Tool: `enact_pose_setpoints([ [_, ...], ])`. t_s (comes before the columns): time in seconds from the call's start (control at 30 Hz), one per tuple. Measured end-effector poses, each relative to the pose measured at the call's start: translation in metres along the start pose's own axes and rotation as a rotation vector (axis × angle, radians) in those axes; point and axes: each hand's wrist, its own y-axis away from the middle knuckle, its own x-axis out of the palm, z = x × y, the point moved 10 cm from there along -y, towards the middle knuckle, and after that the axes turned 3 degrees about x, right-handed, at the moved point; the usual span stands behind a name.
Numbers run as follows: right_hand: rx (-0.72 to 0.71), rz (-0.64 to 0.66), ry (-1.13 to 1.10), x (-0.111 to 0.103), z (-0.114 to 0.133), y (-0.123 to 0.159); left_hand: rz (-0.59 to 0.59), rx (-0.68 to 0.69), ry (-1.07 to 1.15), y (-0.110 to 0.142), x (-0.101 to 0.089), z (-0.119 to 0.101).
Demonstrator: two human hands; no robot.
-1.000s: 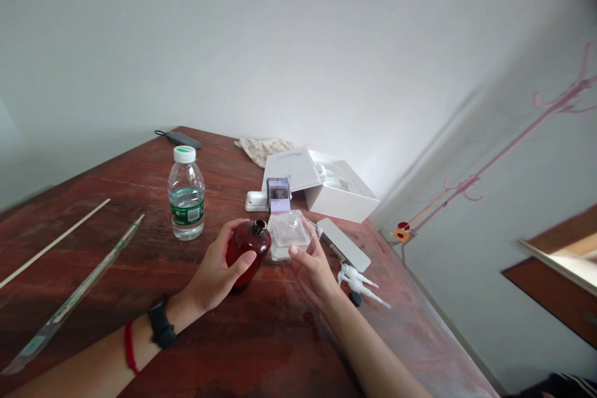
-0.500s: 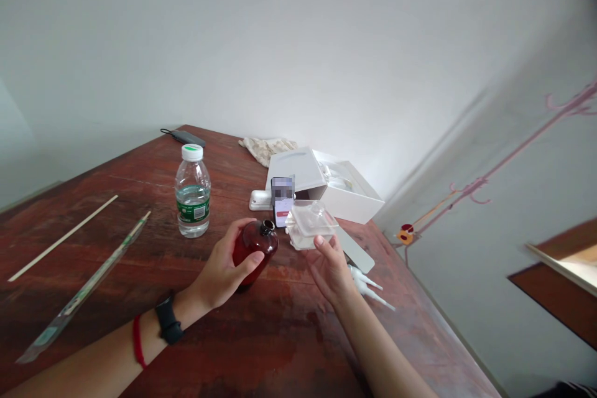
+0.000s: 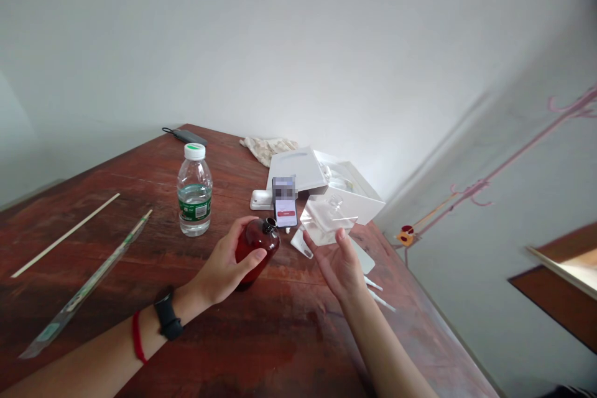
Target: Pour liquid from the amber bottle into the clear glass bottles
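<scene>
My left hand (image 3: 224,264) wraps around a dark red round bottle (image 3: 256,247) with an open black neck, which stands on the wooden table (image 3: 140,211). My right hand (image 3: 336,261) holds a clear plastic box (image 3: 327,217) lifted above the table, just right of the bottle. A phone (image 3: 285,202) with a lit screen stands upright behind the bottle. A small white piece (image 3: 302,243) lies on the table under the lifted box.
A water bottle (image 3: 194,190) with a green label stands left of the red one. An open white carton (image 3: 336,189) sits behind, with a cloth (image 3: 268,147) and a dark pouch (image 3: 185,135) further back. Two long sticks (image 3: 84,289) lie at left. White droppers (image 3: 379,292) lie by the right edge.
My right hand has lifted the clear plastic box off the table and carried it up and to the right. My left hand stays on the red bottle.
</scene>
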Motion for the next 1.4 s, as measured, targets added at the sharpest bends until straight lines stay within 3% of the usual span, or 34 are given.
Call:
enact_pose_setpoints([
  [0.33, 0.007, -0.059, -0.055, 0.007, 0.002, 0.006, 0.004, 0.02, -0.013, 0.0, 0.0, 0.001],
  [0.7, 0.072, -0.005, -0.258, 0.015, -0.002, 0.003, 0.023, 0.021, -0.017, 0.0, 0.002, 0.002],
  [1.4, 0.184, 0.008, -0.258, 0.011, -0.015, 0.005, 0.032, 0.027, -0.015, 0.001, 0.002, 0.001],
])
